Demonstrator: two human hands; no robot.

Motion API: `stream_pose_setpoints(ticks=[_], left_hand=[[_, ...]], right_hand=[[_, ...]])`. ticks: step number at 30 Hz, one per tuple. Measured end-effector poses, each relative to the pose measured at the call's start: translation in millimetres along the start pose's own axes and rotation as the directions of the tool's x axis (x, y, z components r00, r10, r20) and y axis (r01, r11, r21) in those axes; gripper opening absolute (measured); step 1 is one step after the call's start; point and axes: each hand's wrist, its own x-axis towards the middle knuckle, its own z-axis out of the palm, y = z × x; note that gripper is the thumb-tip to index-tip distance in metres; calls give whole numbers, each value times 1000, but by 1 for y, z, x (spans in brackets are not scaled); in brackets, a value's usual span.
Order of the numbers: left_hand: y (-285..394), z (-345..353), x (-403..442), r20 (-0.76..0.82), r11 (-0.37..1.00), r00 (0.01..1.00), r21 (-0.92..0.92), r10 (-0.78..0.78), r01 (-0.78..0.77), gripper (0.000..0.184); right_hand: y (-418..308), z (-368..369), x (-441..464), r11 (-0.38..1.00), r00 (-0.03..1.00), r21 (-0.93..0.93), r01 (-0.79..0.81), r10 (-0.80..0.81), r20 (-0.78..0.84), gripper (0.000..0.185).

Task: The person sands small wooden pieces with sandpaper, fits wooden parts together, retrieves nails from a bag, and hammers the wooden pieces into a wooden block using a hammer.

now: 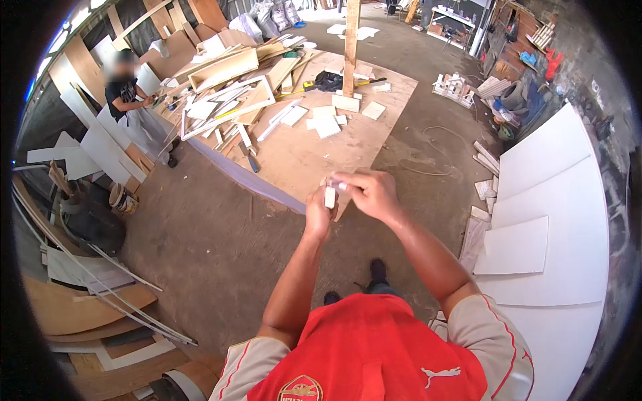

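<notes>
Head view: two bare hands meet over the near corner of one broad plywood tabletop [304, 164], with one small white block [330, 198] between them. The left hand [319, 208] has its fingers wrapped around the block; the right hand [372, 194] is beside its upper end, fingers curled, though from here I can't tell whether they pinch it.

One wooden post [350, 57] rises from the tabletop, and around its foot lie several pale offcuts [326, 127]. I count one blue-handled tool [253, 163] near the long left edge and one black bundle [328, 81] beside the post; the heaped boards [227, 100] are too tangled to count. One other person [124, 93] stands at the far left edge, hands near the pile.

Grey, scuffed floor [200, 234] surrounds everything. One dark barrel [97, 217] and one bucket [123, 199] stand at left; large white panels [555, 194] lean along the right wall, one smaller board [513, 246] against them.
</notes>
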Motion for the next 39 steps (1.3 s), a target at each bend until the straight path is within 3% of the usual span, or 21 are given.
stream_pose_setpoints(ticks=[2,3,6,7,10,16,19,22,25,29,32,34,37,39], left_hand=[[-2,-3,-2,16,999,999,-33,-43,43,49],[-7,-6,0,17,999,999,-28,-35,36,49],[-13,-6,5,-5,1000,1000,5,-3,3,49],[-6,2,-1,-24,999,1000,34,9,-8,49],[-10,2,-2,-38,999,999,52,1,1,49],[-17,4,-5,-7,998,999,-38,-54,54,43],[-22,0,-1,56,994,995,-68,-81,85,43],[-22,10,3,46,985,992,-119,-117,122,47],[-21,17,7,43,962,981,-194,-188,192,51],[-24,11,11,246,893,929,-288,-278,344,57],[-17,21,4,245,900,932,-282,-266,331,61],[-17,25,5,204,898,935,-279,-290,340,65],[-16,35,7,73,879,938,-331,-338,342,74],[-17,35,8,14,865,932,-368,-361,341,78]], right_hand=[[-3,-7,4,995,994,-23,-99,98,-39,33],[2,2,-1,988,994,120,-101,106,-37,33],[-2,26,-17,948,996,316,-33,59,-73,33],[1,29,-21,975,998,218,-49,57,-30,36],[-3,30,-24,838,940,426,-342,309,146,34],[1,28,-23,846,954,441,-300,280,111,31],[5,23,-19,856,942,394,-335,291,170,27],[2,26,-20,692,899,579,-431,384,210,26],[9,36,-26,730,953,631,-264,300,52,28],[20,26,-25,747,923,554,-367,366,117,28],[20,15,-21,791,911,459,-405,388,136,29],[21,11,-18,804,896,400,-440,418,147,31],[18,11,-19,891,939,308,-333,342,27,37],[5,3,-17,856,901,281,-433,406,150,39]])
